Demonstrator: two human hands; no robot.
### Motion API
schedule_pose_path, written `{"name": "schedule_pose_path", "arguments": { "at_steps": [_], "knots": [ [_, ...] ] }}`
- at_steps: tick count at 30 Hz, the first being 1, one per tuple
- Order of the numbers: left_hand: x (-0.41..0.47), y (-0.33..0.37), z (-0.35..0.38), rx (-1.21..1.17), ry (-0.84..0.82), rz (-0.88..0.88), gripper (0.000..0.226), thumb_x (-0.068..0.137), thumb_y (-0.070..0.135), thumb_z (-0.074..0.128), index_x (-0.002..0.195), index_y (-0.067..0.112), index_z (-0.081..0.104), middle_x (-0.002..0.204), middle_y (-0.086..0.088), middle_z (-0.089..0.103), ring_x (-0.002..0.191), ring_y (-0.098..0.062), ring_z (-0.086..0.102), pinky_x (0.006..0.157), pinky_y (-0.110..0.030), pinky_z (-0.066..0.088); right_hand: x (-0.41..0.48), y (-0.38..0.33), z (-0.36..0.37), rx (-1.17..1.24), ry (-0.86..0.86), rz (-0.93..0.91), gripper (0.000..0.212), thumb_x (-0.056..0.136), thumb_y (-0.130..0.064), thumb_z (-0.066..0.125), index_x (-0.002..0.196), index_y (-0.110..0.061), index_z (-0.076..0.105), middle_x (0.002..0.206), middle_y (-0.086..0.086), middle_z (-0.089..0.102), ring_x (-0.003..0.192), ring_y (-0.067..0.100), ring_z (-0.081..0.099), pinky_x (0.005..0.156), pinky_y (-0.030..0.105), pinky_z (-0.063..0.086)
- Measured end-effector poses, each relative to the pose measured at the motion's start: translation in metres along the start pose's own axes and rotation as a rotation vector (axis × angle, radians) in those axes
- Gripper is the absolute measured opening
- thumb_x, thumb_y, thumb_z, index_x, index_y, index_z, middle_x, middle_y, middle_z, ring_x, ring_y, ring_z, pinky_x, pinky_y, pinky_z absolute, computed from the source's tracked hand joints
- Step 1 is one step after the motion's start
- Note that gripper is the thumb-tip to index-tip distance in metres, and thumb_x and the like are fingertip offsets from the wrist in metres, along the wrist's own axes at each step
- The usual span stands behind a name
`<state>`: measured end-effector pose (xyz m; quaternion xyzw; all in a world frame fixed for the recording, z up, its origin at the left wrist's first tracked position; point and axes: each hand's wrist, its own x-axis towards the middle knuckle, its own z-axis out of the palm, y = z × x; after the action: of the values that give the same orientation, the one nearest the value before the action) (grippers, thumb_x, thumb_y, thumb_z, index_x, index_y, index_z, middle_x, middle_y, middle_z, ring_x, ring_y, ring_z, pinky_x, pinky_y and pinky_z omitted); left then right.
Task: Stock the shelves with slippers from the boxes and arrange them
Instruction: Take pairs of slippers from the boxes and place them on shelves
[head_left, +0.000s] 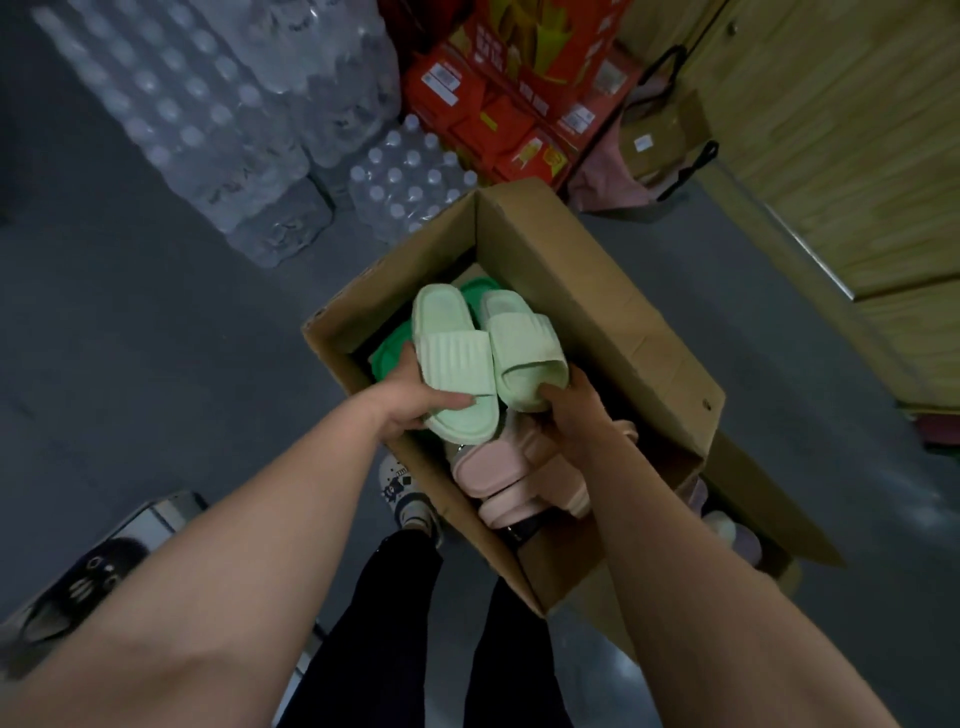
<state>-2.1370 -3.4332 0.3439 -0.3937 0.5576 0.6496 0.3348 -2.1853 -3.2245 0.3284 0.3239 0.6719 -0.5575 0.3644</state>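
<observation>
At frame centre, above the open box, the left hand gripped one pale green slipper by its near end, the right hand its mate, fingers curled round; both lay side by side, long axes pointing up-frame.

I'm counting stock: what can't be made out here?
Head view only.
1. The bright green slippers: mostly covered by the pale green slippers and the left hand.
2. The pink slippers: partly behind the right hand; count unclear.
3. The red cartons: labels blurred.
</observation>
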Motion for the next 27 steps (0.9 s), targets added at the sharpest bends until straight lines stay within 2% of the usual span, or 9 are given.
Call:
{"name": "schedule_pose_path", "arguments": {
  "at_steps": [3,5,7,9,12,16,20,25,27],
  "knots": [
    [-0.030,-0.007,0.011,-0.143,0.017,0.064,0.107,0.074,-0.012,0.071,0.148,0.044,0.018,0.134,0.002,0.052,0.123,-0.024,0.049,0.093,-0.049,0.051,-0.020,-0.007,-0.004,0.041,-0.011,-0.008,0.044,0.089,-0.011,0.062,0.132,-0.018,0.054,0.121,0.016,0.063,0.102,0.035,0.066,0.075,0.042,0.059],
    [-0.050,-0.015,0.019,-0.265,0.075,0.102,0.100,0.079,-0.017,0.062,0.148,0.042,0.021,0.133,0.000,0.053,0.122,-0.026,0.051,0.084,-0.043,0.054,-0.034,-0.008,-0.006,0.078,-0.023,-0.005,0.051,0.088,-0.010,0.063,0.136,-0.024,0.051,0.126,0.015,0.059,0.104,0.036,0.065,0.072,0.041,0.060],
    [-0.069,-0.025,0.027,-0.389,0.125,0.146,0.098,0.080,-0.017,0.061,0.149,0.041,0.023,0.134,-0.001,0.055,0.119,-0.025,0.055,0.076,-0.037,0.056,-0.052,-0.013,-0.006,0.130,-0.033,-0.021,0.061,0.085,-0.010,0.065,0.139,-0.031,0.046,0.131,0.012,0.056,0.107,0.037,0.064,0.077,0.050,0.060],
    [-0.088,-0.035,0.033,-0.477,0.169,0.203,0.099,0.079,-0.018,0.060,0.150,0.041,0.023,0.135,-0.002,0.056,0.117,-0.024,0.057,0.080,-0.040,0.057,-0.076,-0.021,-0.007,0.121,-0.065,-0.064,0.060,0.090,-0.010,0.063,0.141,-0.032,0.043,0.129,0.007,0.059,0.102,0.030,0.066,0.076,0.045,0.061],
    [-0.119,-0.044,0.041,-0.588,0.252,0.320,0.099,0.079,-0.020,0.058,0.149,0.042,0.025,0.136,-0.002,0.056,0.118,-0.025,0.058,0.094,-0.048,0.052,-0.105,-0.030,-0.008,0.084,-0.130,-0.139,0.055,0.095,-0.004,0.057,0.143,-0.027,0.042,0.120,0.005,0.063,0.093,0.021,0.066,0.060,0.029,0.059],
    [-0.163,-0.051,0.044,-0.690,0.387,0.470,0.093,0.078,-0.020,0.057,0.143,0.041,0.035,0.132,-0.003,0.059,0.116,-0.025,0.060,0.094,-0.050,0.051,-0.139,-0.045,-0.003,0.008,-0.247,-0.226,0.051,0.095,0.002,0.054,0.138,-0.023,0.045,0.115,0.003,0.062,0.093,0.021,0.064,0.053,0.024,0.056],
    [-0.205,-0.063,0.039,-0.768,0.543,0.613,0.087,0.077,-0.015,0.060,0.141,0.040,0.038,0.132,-0.002,0.059,0.116,-0.025,0.060,0.083,-0.043,0.057,-0.170,-0.058,0.010,-0.138,-0.370,-0.357,0.058,0.091,0.001,0.060,0.142,-0.023,0.045,0.129,0.010,0.061,0.107,0.029,0.064,0.056,0.027,0.055],
    [-0.251,-0.087,0.036,-0.874,0.676,0.763,0.090,0.075,-0.019,0.059,0.142,0.038,0.037,0.132,-0.003,0.060,0.115,-0.023,0.060,0.070,-0.028,0.056,-0.215,-0.059,0.031,-0.241,-0.542,-0.486,0.058,0.090,-0.001,0.062,0.141,-0.023,0.046,0.123,0.006,0.066,0.102,0.026,0.068,0.062,0.029,0.055],
    [-0.268,-0.101,0.035,-0.915,0.722,0.797,0.093,0.074,-0.020,0.058,0.145,0.036,0.036,0.132,-0.004,0.059,0.116,-0.025,0.060,0.069,-0.028,0.056,-0.235,-0.056,0.039,-0.283,-0.603,-0.517,0.057,0.090,0.000,0.062,0.140,-0.024,0.048,0.121,0.005,0.066,0.100,0.025,0.068,0.064,0.030,0.056]
  ]
}}
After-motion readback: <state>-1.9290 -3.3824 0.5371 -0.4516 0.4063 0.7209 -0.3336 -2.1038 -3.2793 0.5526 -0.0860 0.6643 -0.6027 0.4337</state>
